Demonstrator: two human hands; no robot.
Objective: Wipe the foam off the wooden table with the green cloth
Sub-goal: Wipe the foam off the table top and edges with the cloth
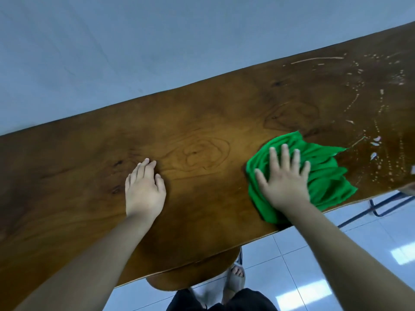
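Our left hand (144,189) lies flat and released on the wooden surface (202,122). Our right hand (284,178), fingers spread straight, presses the bunched green cloth (325,176) near the front edge. Beyond it, rightward, foam (376,140) streaks dot the wood.

Across the top of the frame you have a plain blue-grey wall (112,52). In the lower right you look down on a glossy white tiled floor (280,263) with bright patches of reflected light (402,254). At the right edge, a dark blue metal frame (381,208) stands on those tiles. At bottom centre you see a foot in a pale sandal (235,280) above dark shorts (224,303).
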